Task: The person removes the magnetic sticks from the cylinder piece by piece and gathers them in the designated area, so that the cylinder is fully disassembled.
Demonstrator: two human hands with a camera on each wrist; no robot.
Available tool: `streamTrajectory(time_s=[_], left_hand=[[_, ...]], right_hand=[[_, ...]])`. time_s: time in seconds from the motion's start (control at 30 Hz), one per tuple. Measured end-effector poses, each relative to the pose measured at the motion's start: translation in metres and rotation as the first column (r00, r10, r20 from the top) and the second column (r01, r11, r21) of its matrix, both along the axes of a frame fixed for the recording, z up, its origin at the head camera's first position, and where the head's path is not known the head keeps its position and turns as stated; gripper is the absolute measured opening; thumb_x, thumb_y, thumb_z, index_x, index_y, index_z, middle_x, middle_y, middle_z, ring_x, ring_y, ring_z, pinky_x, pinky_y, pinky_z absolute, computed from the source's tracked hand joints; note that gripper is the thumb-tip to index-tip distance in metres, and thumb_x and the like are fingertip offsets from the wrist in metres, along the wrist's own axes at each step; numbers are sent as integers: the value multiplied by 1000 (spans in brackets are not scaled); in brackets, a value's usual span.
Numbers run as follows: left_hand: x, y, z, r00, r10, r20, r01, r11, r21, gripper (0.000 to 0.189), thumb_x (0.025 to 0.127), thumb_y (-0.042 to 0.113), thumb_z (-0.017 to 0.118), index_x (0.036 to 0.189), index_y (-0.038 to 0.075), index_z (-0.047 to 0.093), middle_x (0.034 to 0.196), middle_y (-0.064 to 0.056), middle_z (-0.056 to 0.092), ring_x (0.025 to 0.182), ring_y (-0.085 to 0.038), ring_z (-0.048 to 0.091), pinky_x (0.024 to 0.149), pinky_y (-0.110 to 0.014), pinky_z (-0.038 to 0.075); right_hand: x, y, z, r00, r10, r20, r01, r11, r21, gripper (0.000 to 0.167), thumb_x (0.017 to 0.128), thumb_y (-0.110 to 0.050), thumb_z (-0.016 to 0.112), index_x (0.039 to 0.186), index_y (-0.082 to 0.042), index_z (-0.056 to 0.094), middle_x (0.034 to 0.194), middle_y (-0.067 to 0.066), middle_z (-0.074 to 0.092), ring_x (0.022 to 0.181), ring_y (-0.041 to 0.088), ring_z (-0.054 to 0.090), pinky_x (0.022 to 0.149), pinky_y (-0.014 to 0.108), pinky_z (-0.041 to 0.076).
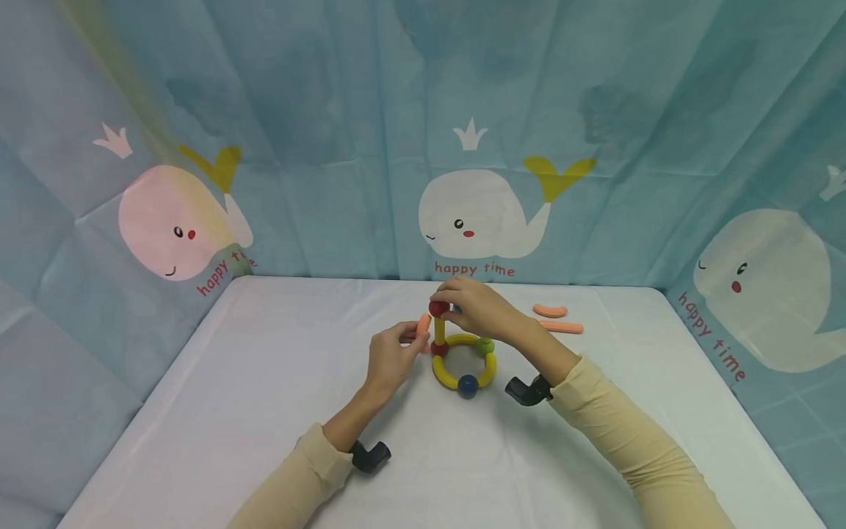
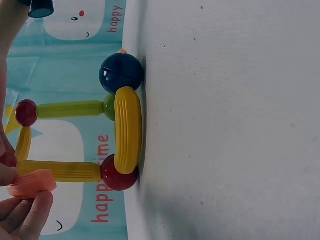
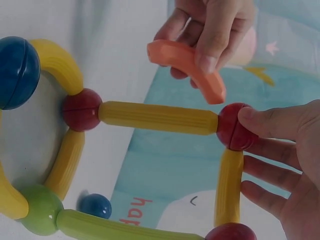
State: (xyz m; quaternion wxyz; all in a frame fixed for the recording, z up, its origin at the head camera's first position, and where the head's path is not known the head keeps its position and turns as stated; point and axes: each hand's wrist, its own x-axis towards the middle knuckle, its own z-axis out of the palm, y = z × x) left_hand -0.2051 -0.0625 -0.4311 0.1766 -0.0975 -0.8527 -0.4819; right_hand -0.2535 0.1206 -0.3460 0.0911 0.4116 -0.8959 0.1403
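My left hand (image 1: 390, 360) pinches a curved orange stick (image 3: 187, 62) between thumb and fingers, beside the upper end of an upright yellow stick (image 3: 160, 118). At that stick's top is a red ball (image 3: 232, 125); my right hand (image 1: 479, 307) holds it, thumb on the ball and fingers behind. A curved yellow stick (image 3: 228, 185) runs from this ball to a second red ball (image 2: 26, 113), above a green stick (image 2: 70, 109). The base is a ring of curved yellow sticks (image 2: 128, 131) joined by a blue ball (image 1: 468, 386), a green ball (image 1: 485, 345) and a red ball (image 2: 119, 173).
Two loose orange sticks, one curved (image 1: 550, 311) and one straight (image 1: 563, 327), lie on the white table (image 1: 198, 411) to the right. A loose blue ball (image 3: 95, 206) rests behind the ring. A whale-print curtain (image 1: 330, 184) rises along the back and sides.
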Motion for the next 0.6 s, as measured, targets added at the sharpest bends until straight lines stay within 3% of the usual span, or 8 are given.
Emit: streamTrajectory(time_s=[0.27, 0.37, 0.5, 0.6], left_hand=[[-1, -8, 1, 995, -33, 94, 31, 999, 16, 28, 89, 17, 71, 110, -1, 71, 85, -10, 76, 84, -22, 73, 71, -32, 60], [-2, -15, 2, 986, -48, 158, 42, 998, 39, 28, 89, 18, 71, 111, 1, 72, 84, -8, 76, 83, -20, 73, 71, -32, 59], [-4, -32, 5, 957, -75, 280, 59, 996, 65, 25, 89, 20, 70, 108, 2, 73, 78, -6, 75, 75, -15, 71, 71, -29, 56], [-7, -47, 7, 927, -67, 370, 59, 998, 33, 26, 90, 20, 69, 108, 2, 72, 78, -7, 74, 72, -12, 69, 69, -27, 54]], right_hand=[[0, 1, -1, 1000, 13, -18, -14, 1000, -15, 31, 86, -13, 74, 115, -7, 70, 113, 6, 68, 107, 22, 61, 88, 34, 55], [0, 1, 0, 1000, 12, -14, -12, 1000, -11, 31, 86, -12, 74, 116, -7, 69, 113, 6, 68, 107, 22, 61, 88, 34, 55], [0, 0, 1, 1000, 9, 2, -9, 1000, 0, 31, 87, -12, 73, 117, -7, 69, 114, 6, 68, 107, 22, 61, 89, 34, 55], [0, 0, 1, 1000, 4, 13, -4, 1000, 9, 31, 87, -13, 72, 117, -7, 69, 115, 6, 68, 108, 22, 61, 90, 34, 54]])
